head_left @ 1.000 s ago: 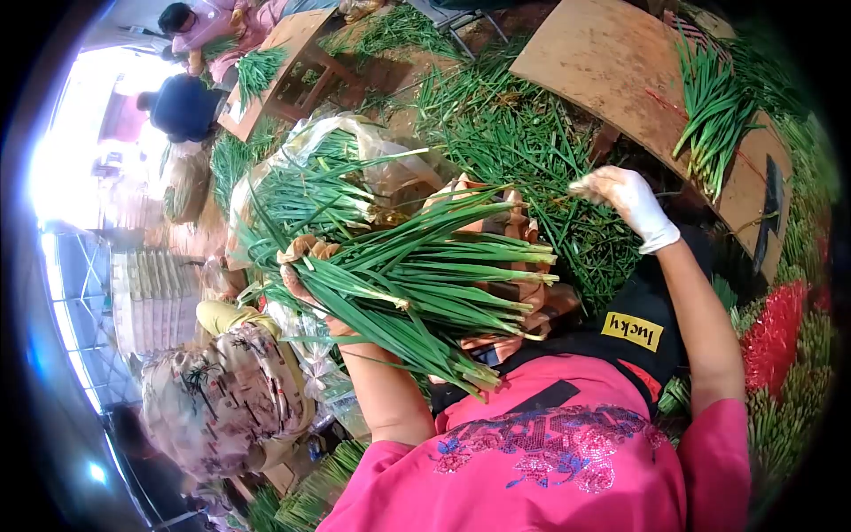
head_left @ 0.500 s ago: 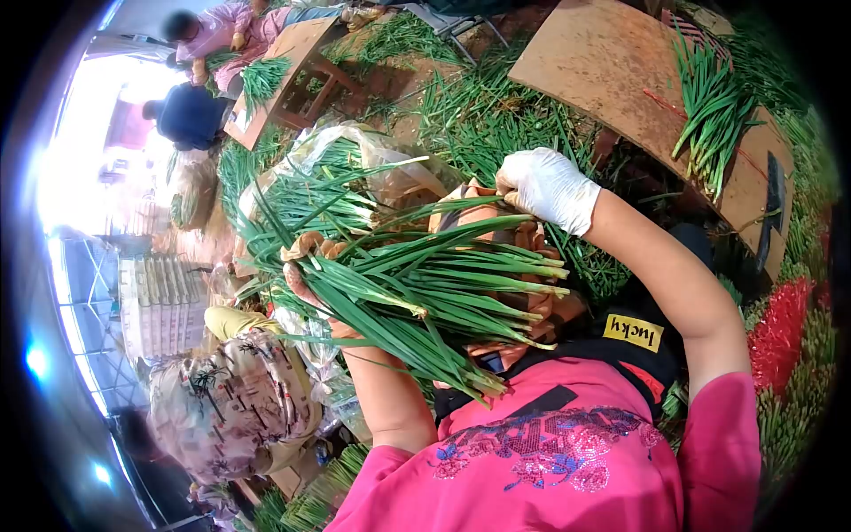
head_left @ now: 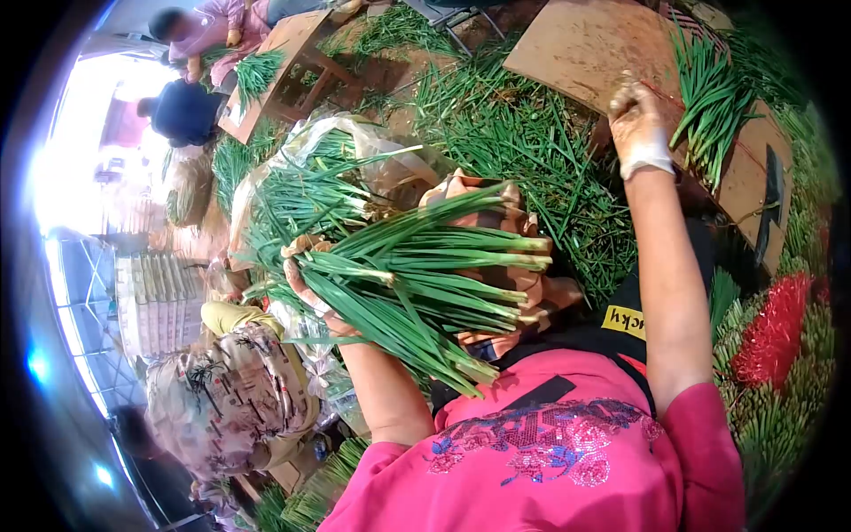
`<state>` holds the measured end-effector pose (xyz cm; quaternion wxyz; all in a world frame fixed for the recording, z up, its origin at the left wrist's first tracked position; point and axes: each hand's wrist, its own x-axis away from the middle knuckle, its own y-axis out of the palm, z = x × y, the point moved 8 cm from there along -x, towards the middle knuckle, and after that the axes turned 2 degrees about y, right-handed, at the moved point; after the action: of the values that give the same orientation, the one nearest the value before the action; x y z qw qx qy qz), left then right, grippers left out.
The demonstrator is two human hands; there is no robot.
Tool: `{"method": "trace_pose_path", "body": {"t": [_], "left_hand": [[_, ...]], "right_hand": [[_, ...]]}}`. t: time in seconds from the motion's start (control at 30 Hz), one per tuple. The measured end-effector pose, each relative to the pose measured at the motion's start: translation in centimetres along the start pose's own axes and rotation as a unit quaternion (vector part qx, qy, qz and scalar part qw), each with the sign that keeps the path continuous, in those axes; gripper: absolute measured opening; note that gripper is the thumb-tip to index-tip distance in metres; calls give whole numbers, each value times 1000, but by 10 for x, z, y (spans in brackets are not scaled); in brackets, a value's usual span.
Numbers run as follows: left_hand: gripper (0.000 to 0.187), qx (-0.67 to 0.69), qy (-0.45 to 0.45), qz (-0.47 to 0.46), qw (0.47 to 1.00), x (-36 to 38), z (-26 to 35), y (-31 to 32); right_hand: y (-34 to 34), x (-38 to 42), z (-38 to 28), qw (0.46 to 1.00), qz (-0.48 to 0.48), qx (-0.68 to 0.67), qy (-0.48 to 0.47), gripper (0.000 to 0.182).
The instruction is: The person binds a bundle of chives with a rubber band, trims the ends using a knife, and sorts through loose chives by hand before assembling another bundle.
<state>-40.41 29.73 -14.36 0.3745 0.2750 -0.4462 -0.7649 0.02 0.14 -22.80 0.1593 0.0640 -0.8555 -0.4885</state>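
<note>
My left hand (head_left: 306,275), gloved, is wrapped round the leafy part of a loose bunch of long green stalks (head_left: 425,266). The pale stalk ends point right, over my lap. My right hand (head_left: 636,129), in a soiled white glove, is raised away from the bunch beside the near edge of a wooden board (head_left: 585,44). Its fingers are curled; whether anything small is between them cannot be made out. On the board lie another green bunch (head_left: 709,106), a thin red tie and a dark knife (head_left: 773,199).
An open plastic bag (head_left: 390,168) of stalks lies beyond my left hand. Cut leaves (head_left: 532,133) litter the ground. Red ties (head_left: 773,332) lie at right. A person in patterned clothing (head_left: 230,390) is at left; others are near a wooden bench (head_left: 288,66) at upper left.
My right hand has left the held bunch and moved up and right to the board's edge. The bunch in my left hand has shifted slightly left.
</note>
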Motion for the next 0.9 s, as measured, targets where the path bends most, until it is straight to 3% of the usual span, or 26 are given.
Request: {"method": "trace_pose_path", "body": {"t": [0.03, 0.07, 0.1, 0.13, 0.17, 0.23, 0.3, 0.37, 0.4, 0.47, 0.53, 0.6, 0.63, 0.67, 0.73, 0.8, 0.83, 0.87, 0.9], "left_hand": [[18, 37, -81, -40, 995, 1, -4, -9], [18, 47, -75, -19, 996, -4, 6, -38], [17, 39, -44, 12, 998, -5, 9, -51], [16, 29, -11, 44, 999, -4, 14, -64], [17, 36, -44, 38, 998, -10, 21, -91], [21, -16, -26, 24, 999, -2, 17, -73], [24, -14, -10, 31, 999, -3, 25, -77], [28, -29, -7, 70, 997, 0, 31, -82], [29, -103, 34, 94, 990, 2, 34, -78], [28, -187, 71, 132, 971, 7, 43, -79], [27, -159, 44, 124, 978, 8, 41, -78], [26, -83, 6, 82, 993, 12, 30, -63], [24, -92, 14, 25, 995, 7, 34, -66], [21, -66, 72, 95, 991, 1, 47, -91], [20, 10, -21, -14, 1000, 8, 22, -47], [21, -11, 16, 35, 999, 5, 27, -60], [22, 58, -9, -34, 998, 2, 25, -52], [21, 60, 1, -13, 998, 3, 25, -51], [21, 61, 12, 8, 998, 5, 24, -46]], "right_hand": [[-2, 12, 10, 987, 37, 158, -2, 34], [-27, 0, 50, 977, 6, 206, 47, 40], [-13, 48, 70, 958, 35, 276, 60, 46], [-2, 86, 100, 956, -13, 280, 84, 52], [-23, 121, 139, 940, -50, 288, 178, 49], [-63, 200, 214, 865, -141, 324, 355, 42], [-114, 250, 216, 811, -349, 355, 307, 37], [-133, 281, 156, 690, -537, 447, 190, 36], [-109, 289, 109, 565, -582, 573, 118, 35], [-82, 265, 50, 30, -568, 785, 246, 40], [-58, 200, 25, 85, -423, 902, 36, 46], [-12, 166, -7, 432, -378, 811, -113, 35], [11, 157, -12, 534, -362, 753, -127, 32], [34, 150, -14, 631, -339, 684, -138, 30], [55, 144, 1, 694, -336, 624, -129, 25], [43, 136, 43, 732, -353, 576, -85, 31], [37, 138, 65, 764, -352, 539, -39, 34], [35, 143, 82, 793, -350, 498, 7, 38], [34, 152, 92, 758, -336, 553, 86, 44]]}}
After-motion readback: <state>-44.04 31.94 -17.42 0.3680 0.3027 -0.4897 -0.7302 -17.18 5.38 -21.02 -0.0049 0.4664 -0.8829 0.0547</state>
